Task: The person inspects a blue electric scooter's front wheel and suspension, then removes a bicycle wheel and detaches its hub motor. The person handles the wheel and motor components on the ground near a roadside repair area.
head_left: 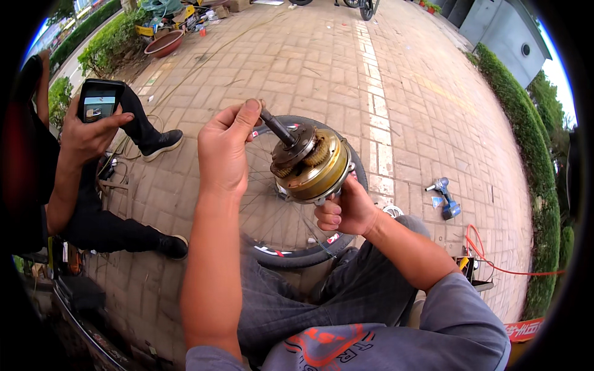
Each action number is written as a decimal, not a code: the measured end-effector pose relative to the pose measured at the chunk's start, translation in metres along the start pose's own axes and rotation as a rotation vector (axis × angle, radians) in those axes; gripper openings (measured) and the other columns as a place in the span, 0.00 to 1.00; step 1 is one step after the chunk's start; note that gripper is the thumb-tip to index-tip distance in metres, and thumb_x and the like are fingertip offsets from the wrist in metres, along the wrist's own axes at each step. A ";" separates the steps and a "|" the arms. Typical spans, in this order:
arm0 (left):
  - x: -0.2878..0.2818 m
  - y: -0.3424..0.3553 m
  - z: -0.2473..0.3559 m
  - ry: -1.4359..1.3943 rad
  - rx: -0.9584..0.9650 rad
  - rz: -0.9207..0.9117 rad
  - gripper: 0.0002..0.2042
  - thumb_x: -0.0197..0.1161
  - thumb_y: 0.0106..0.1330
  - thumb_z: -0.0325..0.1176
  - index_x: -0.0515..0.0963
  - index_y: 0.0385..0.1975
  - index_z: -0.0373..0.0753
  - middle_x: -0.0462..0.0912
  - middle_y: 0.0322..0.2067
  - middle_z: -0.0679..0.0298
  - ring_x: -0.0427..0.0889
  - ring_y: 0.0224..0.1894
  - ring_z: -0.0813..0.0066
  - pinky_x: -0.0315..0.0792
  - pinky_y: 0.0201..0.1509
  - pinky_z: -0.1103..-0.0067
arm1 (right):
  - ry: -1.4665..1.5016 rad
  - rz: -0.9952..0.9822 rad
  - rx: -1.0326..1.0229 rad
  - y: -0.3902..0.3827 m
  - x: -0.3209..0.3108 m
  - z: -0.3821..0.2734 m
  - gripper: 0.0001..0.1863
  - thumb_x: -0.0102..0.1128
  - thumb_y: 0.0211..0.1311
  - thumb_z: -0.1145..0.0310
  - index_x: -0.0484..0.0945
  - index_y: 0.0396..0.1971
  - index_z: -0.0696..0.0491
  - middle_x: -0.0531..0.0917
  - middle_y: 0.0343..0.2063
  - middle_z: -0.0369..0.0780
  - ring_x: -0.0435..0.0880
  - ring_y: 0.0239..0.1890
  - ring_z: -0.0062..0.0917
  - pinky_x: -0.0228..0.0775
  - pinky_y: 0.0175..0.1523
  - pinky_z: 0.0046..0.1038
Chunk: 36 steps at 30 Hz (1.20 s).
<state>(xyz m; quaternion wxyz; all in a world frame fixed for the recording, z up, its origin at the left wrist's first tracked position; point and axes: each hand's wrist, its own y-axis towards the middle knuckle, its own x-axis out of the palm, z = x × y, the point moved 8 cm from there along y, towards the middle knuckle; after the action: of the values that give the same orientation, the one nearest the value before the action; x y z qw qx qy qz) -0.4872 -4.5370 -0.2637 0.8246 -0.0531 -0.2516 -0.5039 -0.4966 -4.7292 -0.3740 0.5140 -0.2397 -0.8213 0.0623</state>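
Note:
A geared hub motor core (312, 167) is held up in front of me, tilted, with brownish gears showing between its dark round plate and its brass-coloured rim. My left hand (229, 139) pinches the end of the dark axle shaft (279, 128) that sticks out of it. From below and the right, my right hand (349, 207) grips the metal rim, its fingers partly hidden under the core. Beneath both hands lies a spoked wheel (297, 256) with a black tyre, in front of my legs; its centre is mostly covered by the core.
At the left, another person's hand (93, 133) holds a phone (100, 102). A blue cordless power tool (447, 199) lies on the paving to the right, near an orange cable (513, 272) and an open toolbox (473, 272). A brown basin (164, 44) sits at the far left.

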 end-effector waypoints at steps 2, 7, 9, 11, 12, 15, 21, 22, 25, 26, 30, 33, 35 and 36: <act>0.006 -0.004 0.004 -0.014 0.026 -0.049 0.08 0.63 0.62 0.33 0.79 0.30 0.33 0.78 0.28 0.65 0.68 0.30 0.83 0.62 0.35 0.85 | -0.008 0.167 -0.018 0.000 -0.003 0.000 0.22 0.36 0.63 0.48 0.69 0.22 0.50 0.55 0.10 0.31 0.56 0.14 0.21 0.49 0.22 0.25; 0.018 -0.009 0.003 -0.071 0.064 -0.193 0.08 0.63 0.62 0.33 0.79 0.31 0.33 0.80 0.32 0.60 0.69 0.31 0.81 0.63 0.38 0.83 | -0.015 0.144 -0.134 -0.001 -0.008 -0.011 0.20 0.39 0.62 0.52 0.65 0.16 0.48 0.55 0.09 0.30 0.51 0.10 0.18 0.46 0.20 0.22; 0.021 -0.009 0.001 -0.118 0.082 -0.244 0.08 0.63 0.62 0.32 0.79 0.31 0.33 0.80 0.35 0.58 0.70 0.31 0.80 0.63 0.38 0.82 | 0.025 0.120 -0.172 -0.001 -0.014 -0.014 0.19 0.40 0.62 0.52 0.65 0.16 0.47 0.54 0.09 0.30 0.51 0.10 0.18 0.46 0.19 0.22; 0.024 -0.009 -0.001 -0.165 0.039 -0.265 0.07 0.62 0.62 0.32 0.79 0.31 0.33 0.80 0.36 0.58 0.70 0.31 0.80 0.64 0.39 0.81 | 0.065 0.035 -0.226 -0.001 -0.020 -0.019 0.18 0.41 0.63 0.52 0.68 0.18 0.47 0.58 0.10 0.31 0.52 0.10 0.18 0.45 0.18 0.22; 0.025 -0.010 -0.002 -0.182 0.021 -0.270 0.07 0.62 0.63 0.32 0.79 0.31 0.33 0.80 0.36 0.57 0.70 0.31 0.79 0.64 0.39 0.80 | 0.041 0.066 -0.254 -0.001 -0.024 -0.022 0.18 0.41 0.63 0.52 0.69 0.20 0.47 0.60 0.11 0.32 0.52 0.10 0.18 0.45 0.17 0.22; 0.029 -0.011 -0.004 -0.223 -0.007 -0.284 0.07 0.61 0.63 0.31 0.79 0.33 0.33 0.80 0.36 0.57 0.71 0.31 0.79 0.64 0.40 0.80 | -0.020 0.151 -0.341 -0.004 -0.030 -0.030 0.17 0.41 0.63 0.52 0.72 0.26 0.48 0.66 0.14 0.33 0.53 0.10 0.19 0.45 0.16 0.21; 0.029 -0.009 -0.004 -0.203 0.015 -0.292 0.10 0.59 0.64 0.32 0.79 0.37 0.31 0.80 0.39 0.57 0.71 0.30 0.78 0.64 0.38 0.79 | -0.168 0.380 -0.557 -0.020 -0.032 -0.056 0.15 0.43 0.65 0.54 0.72 0.28 0.48 0.71 0.16 0.33 0.59 0.11 0.16 0.45 0.14 0.19; 0.027 -0.008 -0.006 -0.191 0.005 -0.284 0.10 0.59 0.65 0.32 0.78 0.38 0.30 0.80 0.38 0.58 0.70 0.30 0.78 0.64 0.38 0.80 | -0.223 0.407 -0.594 -0.023 -0.032 -0.059 0.17 0.44 0.66 0.51 0.71 0.25 0.49 0.67 0.14 0.31 0.58 0.11 0.16 0.45 0.15 0.19; 0.026 -0.005 -0.011 -0.155 -0.017 -0.270 0.12 0.57 0.66 0.32 0.76 0.41 0.28 0.79 0.36 0.61 0.69 0.30 0.79 0.64 0.38 0.80 | -0.380 0.458 -0.684 -0.033 -0.029 -0.066 0.26 0.42 0.68 0.47 0.67 0.16 0.50 0.61 0.10 0.29 0.59 0.12 0.14 0.47 0.16 0.20; 0.027 -0.006 -0.010 -0.143 -0.019 -0.274 0.13 0.57 0.66 0.32 0.75 0.42 0.28 0.78 0.35 0.61 0.69 0.31 0.79 0.64 0.38 0.81 | -0.457 0.465 -0.748 -0.035 -0.028 -0.071 0.27 0.42 0.69 0.48 0.67 0.15 0.51 0.62 0.10 0.29 0.58 0.13 0.14 0.47 0.17 0.21; 0.025 -0.006 -0.020 -0.098 -0.086 -0.218 0.14 0.54 0.68 0.33 0.74 0.44 0.27 0.75 0.33 0.64 0.68 0.30 0.80 0.63 0.37 0.81 | -0.808 0.492 -0.974 -0.046 -0.024 -0.082 0.29 0.42 0.70 0.50 0.66 0.13 0.56 0.64 0.10 0.31 0.57 0.14 0.15 0.49 0.18 0.23; 0.024 -0.005 -0.022 -0.080 -0.135 -0.166 0.14 0.53 0.69 0.34 0.73 0.45 0.27 0.76 0.33 0.65 0.68 0.30 0.80 0.64 0.37 0.81 | -1.034 0.554 -1.000 -0.053 -0.021 -0.085 0.29 0.44 0.69 0.52 0.67 0.14 0.59 0.65 0.10 0.36 0.58 0.16 0.16 0.52 0.20 0.26; 0.019 -0.007 -0.027 -0.044 -0.141 -0.142 0.14 0.53 0.69 0.34 0.73 0.45 0.28 0.75 0.33 0.65 0.67 0.29 0.80 0.64 0.36 0.81 | -1.151 0.612 -0.965 -0.057 -0.023 -0.086 0.27 0.48 0.67 0.53 0.71 0.17 0.62 0.66 0.10 0.44 0.66 0.15 0.23 0.60 0.24 0.29; 0.017 -0.006 -0.027 -0.026 -0.135 -0.130 0.14 0.53 0.69 0.34 0.73 0.45 0.28 0.75 0.33 0.65 0.67 0.29 0.80 0.64 0.36 0.81 | -1.220 0.605 -1.023 -0.059 -0.016 -0.087 0.27 0.50 0.66 0.53 0.72 0.17 0.62 0.68 0.11 0.45 0.68 0.16 0.26 0.62 0.25 0.30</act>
<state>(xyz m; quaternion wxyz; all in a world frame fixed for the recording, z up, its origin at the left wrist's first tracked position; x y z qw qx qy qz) -0.4763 -4.5629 -0.2799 0.7814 -0.0988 -0.2306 -0.5714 -0.4345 -4.8010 -0.3263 -0.2290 -0.5758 -0.7823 -0.0635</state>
